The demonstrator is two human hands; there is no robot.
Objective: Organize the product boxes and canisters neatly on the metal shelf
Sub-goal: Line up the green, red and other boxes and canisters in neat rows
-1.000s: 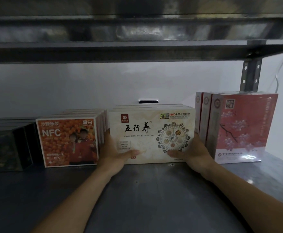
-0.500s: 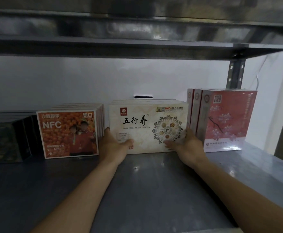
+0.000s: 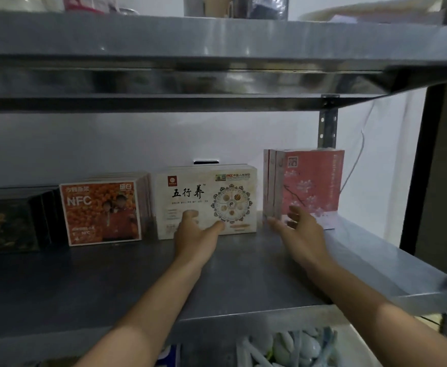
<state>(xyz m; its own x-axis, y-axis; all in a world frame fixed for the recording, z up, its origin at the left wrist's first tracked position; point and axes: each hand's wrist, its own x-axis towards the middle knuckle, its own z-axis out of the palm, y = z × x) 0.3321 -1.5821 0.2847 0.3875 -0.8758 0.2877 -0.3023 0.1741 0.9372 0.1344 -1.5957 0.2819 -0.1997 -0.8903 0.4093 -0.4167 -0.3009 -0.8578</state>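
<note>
Four rows of boxes upright on the metal shelf (image 3: 243,274), dark boxes (image 3: 10,221) leftmost, then orange boxes (image 3: 100,207), cream boxes (image 3: 206,186), pink boxes (image 3: 312,176), left hand (image 3: 193,239) slack before cream boxes, right hand (image 3: 299,234) spread before pink boxes, both holding nothing

One row each of dark boxes (image 3: 5,221), orange boxes (image 3: 100,213), cream boxes (image 3: 206,192), pink boxes (image 3: 312,181).

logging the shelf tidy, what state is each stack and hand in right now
black boxes: upright, far left
orange NFC boxes: upright, facing forward
white boxes: upright, facing forward
pink boxes: upright, far right
left hand: open, before white boxes
right hand: open, by pink boxes, contact unclear
</note>
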